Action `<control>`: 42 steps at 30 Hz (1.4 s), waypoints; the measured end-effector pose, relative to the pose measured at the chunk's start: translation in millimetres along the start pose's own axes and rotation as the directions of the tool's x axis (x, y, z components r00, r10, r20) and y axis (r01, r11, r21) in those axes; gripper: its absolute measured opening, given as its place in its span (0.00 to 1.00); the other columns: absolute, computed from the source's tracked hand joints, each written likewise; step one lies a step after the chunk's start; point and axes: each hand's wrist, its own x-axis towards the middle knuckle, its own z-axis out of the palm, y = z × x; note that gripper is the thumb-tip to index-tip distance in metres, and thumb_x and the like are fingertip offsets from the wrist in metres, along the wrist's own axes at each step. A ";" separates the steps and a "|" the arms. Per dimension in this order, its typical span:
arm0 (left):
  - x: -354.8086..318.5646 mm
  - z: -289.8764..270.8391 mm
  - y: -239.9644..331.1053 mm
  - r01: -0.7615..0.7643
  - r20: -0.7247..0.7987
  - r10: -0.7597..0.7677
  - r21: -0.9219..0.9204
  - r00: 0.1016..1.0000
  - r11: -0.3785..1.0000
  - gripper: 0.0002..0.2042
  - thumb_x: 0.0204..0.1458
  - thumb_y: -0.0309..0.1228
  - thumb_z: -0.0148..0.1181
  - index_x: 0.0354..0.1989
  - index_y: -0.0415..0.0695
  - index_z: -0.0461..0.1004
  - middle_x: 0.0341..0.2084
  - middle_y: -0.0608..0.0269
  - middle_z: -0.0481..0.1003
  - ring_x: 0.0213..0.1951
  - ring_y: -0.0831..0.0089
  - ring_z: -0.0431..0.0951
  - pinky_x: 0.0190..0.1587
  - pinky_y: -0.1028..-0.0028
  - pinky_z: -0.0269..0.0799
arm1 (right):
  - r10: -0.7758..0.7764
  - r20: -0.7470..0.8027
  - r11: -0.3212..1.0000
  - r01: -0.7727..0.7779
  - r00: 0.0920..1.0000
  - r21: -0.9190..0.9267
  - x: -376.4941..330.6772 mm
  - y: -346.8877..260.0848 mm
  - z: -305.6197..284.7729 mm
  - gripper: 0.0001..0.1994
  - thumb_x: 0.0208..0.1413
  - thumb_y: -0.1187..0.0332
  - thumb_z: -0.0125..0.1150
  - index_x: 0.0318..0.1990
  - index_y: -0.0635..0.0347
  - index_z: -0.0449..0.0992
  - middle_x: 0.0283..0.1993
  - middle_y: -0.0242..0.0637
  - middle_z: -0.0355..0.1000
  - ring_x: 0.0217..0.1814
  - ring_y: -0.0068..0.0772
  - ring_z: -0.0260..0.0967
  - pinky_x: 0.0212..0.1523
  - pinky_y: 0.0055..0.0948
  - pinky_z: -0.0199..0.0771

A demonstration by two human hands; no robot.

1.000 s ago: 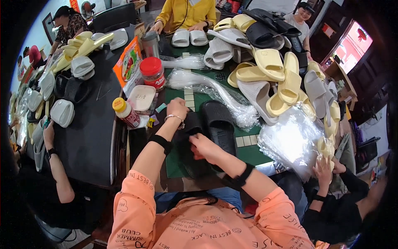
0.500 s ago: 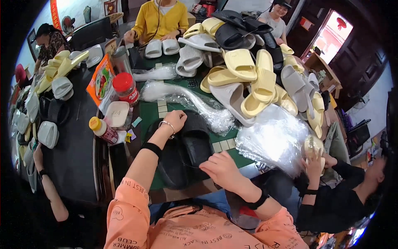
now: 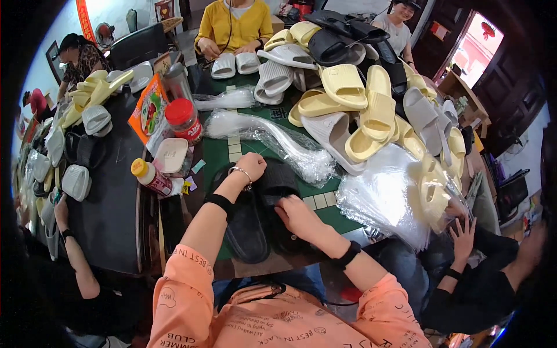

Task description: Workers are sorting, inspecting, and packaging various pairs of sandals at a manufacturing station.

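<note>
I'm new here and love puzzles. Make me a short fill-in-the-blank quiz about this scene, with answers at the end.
1. The two slippers at the person's left hand and right hand are ____.
2. The jar has a ____ lid.
3. The bottle beside the white tub has a ____ cap.
4. A thin silvery bracelet circles the person's ____ wrist.

Missing words: black; red; yellow; left.

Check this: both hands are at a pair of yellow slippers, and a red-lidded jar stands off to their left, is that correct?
The colour is wrong: the head view shows black slippers at the left hand and right hand, with the red-lidded jar off to their left.
</note>
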 end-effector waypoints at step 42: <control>-7.3 23.5 -18.6 0.040 -0.182 -0.360 -0.847 0.915 0.530 0.18 0.55 0.42 0.39 0.38 0.38 0.66 0.35 0.60 0.65 0.38 0.73 0.64 0.42 0.78 0.60 | 0.395 -0.067 0.641 -0.222 0.916 0.735 108.2 40.0 48.6 0.07 0.50 0.69 0.51 0.28 0.64 0.66 0.23 0.35 0.65 0.26 0.25 0.63 0.29 0.24 0.64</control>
